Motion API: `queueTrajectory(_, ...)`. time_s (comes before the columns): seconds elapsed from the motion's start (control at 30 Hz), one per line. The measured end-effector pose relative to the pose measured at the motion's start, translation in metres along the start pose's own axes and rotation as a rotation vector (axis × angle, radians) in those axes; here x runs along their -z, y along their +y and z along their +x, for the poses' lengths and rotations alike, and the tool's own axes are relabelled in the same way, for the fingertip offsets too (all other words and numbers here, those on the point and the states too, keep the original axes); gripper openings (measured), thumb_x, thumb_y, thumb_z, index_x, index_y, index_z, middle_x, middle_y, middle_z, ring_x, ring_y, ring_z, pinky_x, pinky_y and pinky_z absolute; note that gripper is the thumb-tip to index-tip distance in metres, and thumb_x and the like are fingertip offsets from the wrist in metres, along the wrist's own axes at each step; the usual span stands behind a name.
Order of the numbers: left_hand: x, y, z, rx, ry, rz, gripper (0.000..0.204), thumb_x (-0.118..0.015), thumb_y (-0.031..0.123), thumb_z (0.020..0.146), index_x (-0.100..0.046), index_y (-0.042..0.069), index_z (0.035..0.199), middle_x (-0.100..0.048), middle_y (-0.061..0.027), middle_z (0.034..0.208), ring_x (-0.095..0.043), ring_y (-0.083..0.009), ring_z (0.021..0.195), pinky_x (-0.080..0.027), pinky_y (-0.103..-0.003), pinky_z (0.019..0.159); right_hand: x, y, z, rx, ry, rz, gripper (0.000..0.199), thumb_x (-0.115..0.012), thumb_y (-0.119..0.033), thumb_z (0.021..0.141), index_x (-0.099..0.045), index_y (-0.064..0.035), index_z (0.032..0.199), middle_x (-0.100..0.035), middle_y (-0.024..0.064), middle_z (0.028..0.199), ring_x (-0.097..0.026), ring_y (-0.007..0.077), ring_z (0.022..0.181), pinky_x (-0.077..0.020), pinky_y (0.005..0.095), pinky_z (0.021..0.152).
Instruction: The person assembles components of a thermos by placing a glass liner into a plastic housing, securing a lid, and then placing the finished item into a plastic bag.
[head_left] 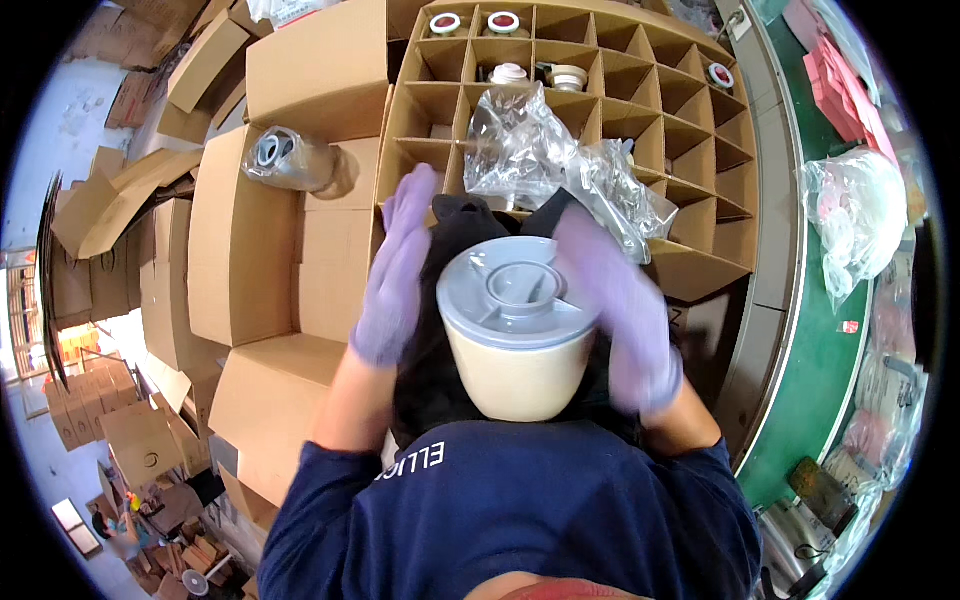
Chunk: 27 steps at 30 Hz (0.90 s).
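A cream-coloured tub with a round grey-blue lid rests on my lap, tilted slightly towards me. The lid has a raised ring and a small grip at its centre. My left hand, in a purple glove, is raised to the left of the tub, fingers stretched out, holding nothing and apart from the lid. My right hand, gloved the same way, is blurred by motion. Its extended fingers overlap the lid's right edge; whether they touch it I cannot tell.
Ahead stands a divided carton with jars in some cells and clear plastic bags on top. An open cardboard box lies left, with a plastic-wrapped jar at it. Along the right runs a green table. Stacked cartons and a person are far left.
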<state>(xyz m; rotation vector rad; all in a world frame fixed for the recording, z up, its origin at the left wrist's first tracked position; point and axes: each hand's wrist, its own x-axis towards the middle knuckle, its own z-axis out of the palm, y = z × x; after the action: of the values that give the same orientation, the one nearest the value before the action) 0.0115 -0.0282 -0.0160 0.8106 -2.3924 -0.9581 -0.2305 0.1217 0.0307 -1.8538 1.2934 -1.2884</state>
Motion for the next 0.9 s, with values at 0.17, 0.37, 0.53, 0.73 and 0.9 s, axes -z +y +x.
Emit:
queueTrajectory(0.17, 0.007, 0.011, -0.006, 0.103, -0.139, -0.138, 0.058, -0.039, 0.034, 0.102, -0.045, 0.001, 0.15, -0.034, -0.0193, 0.161, -0.022, -0.0371, 0.153, -0.003, -0.048, 0.124, -0.002, -0.017, 0.0, 0.163, -0.143, -0.01, 0.098, -0.024, -0.08, 0.094, -0.054, 0.0009, 0.14, -0.057, 0.0244, 0.139, -0.055, 0.0406, 0.131, -0.0374, 0.0511, 0.114)
queueTrajectory(0.37, 0.01, 0.043, -0.007, -0.089, -0.162, -0.135, 0.058, -0.039, 0.03, 0.1, -0.044, 0.002, 0.15, -0.032, -0.0189, 0.162, -0.019, -0.0348, 0.154, -0.001, -0.048, 0.124, -0.009, 0.013, 0.002, -0.156, -0.034, 0.052, 0.092, -0.036, -0.075, 0.096, -0.048, 0.0037, 0.142, -0.054, 0.0289, 0.14, -0.054, 0.0445, 0.129, -0.0405, 0.0497, 0.112)
queueTrajectory(0.53, 0.01, 0.035, 0.002, -0.06, 0.071, -0.132, 0.057, -0.036, 0.025, 0.102, -0.036, 0.003, 0.155, -0.032, -0.022, 0.161, -0.021, -0.0369, 0.153, -0.006, -0.052, 0.123, -0.01, 0.031, -0.003, -0.12, 0.102, 0.085, 0.101, -0.025, -0.081, 0.093, -0.051, 0.0046, 0.14, -0.05, 0.0267, 0.147, -0.049, 0.0411, 0.136, -0.0331, 0.0512, 0.116)
queueTrajectory(0.73, 0.001, -0.007, -0.001, 0.006, 0.029, -0.176, 0.06, -0.043, 0.028, 0.098, -0.041, 0.0, 0.151, -0.035, -0.0213, 0.159, -0.021, -0.0369, 0.153, -0.005, -0.048, 0.124, -0.005, 0.005, -0.006, -0.058, -0.064, 0.13, 0.107, -0.023, -0.083, 0.092, -0.046, 0.0082, 0.144, -0.05, 0.0276, 0.146, -0.05, 0.0397, 0.136, -0.0336, 0.0485, 0.117)
queueTrajectory(0.9, 0.01, 0.02, 0.001, -0.083, -0.158, -0.211, 0.052, -0.04, 0.027, 0.1, -0.051, 0.003, 0.145, -0.037, -0.0233, 0.157, -0.024, -0.0368, 0.152, -0.005, -0.051, 0.123, -0.008, 0.003, 0.005, -0.146, -0.11, 0.004, 0.1, -0.025, -0.079, 0.095, -0.047, 0.0041, 0.144, -0.052, 0.0271, 0.144, -0.05, 0.0454, 0.134, -0.0356, 0.0472, 0.116)
